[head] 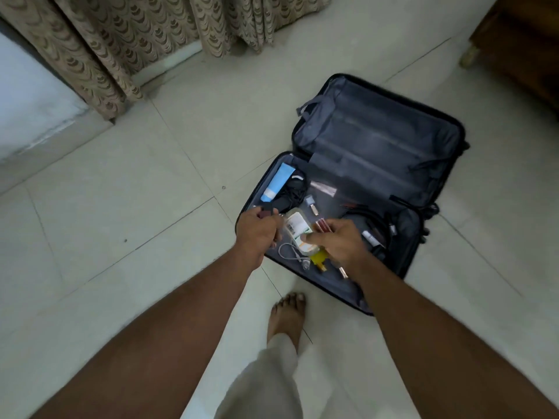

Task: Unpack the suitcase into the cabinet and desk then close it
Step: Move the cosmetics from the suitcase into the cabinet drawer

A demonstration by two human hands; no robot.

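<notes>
A dark suitcase (423, 182) lies open on the tiled floor, its far half bare grey lining. The near half holds a blue tube (277, 181), black cables (295, 192), a white cable (290, 252), a small vial (311, 204) and other small items. My left hand (257, 231) pinches a small dark object (267, 212) over the case's left edge. My right hand (338, 240) grips a clear bottle with a white label and yellow liquid (298, 229) together with slim reddish tubes (320, 226).
Patterned curtains (121, 40) hang at the back left above a white ledge (33, 116). A wooden furniture piece (520, 40) stands at the top right. My bare foot (287, 316) stands on the tiles just before the case.
</notes>
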